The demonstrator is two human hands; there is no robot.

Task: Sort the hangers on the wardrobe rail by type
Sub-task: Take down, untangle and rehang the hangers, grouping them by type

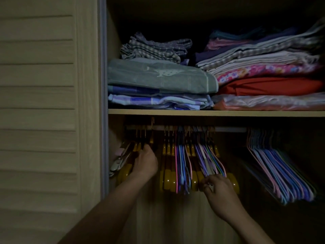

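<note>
Hangers of two kinds, thick yellow-brown wooden ones [167, 180] and thin coloured wire ones [181, 166], hang mixed on the pale metal wardrobe rail [228, 129] under the wooden shelf [211, 113]. Left hand [145, 164] reaches into the leftmost wooden group [126, 170], fingers curled around a hanger's neck near the rail. Right hand [219, 190] pinches the lower ends of thin purple and blue hangers in the middle cluster; exact hanger held unclear in the dim light. Further right, well apart, a separate bunch of pink, blue and purple wire hangers [281, 173] slants on the rail. Folded cloth stacks [158, 80] sit on the shelf above. Beige louvred door [44, 103] stands left.
</note>
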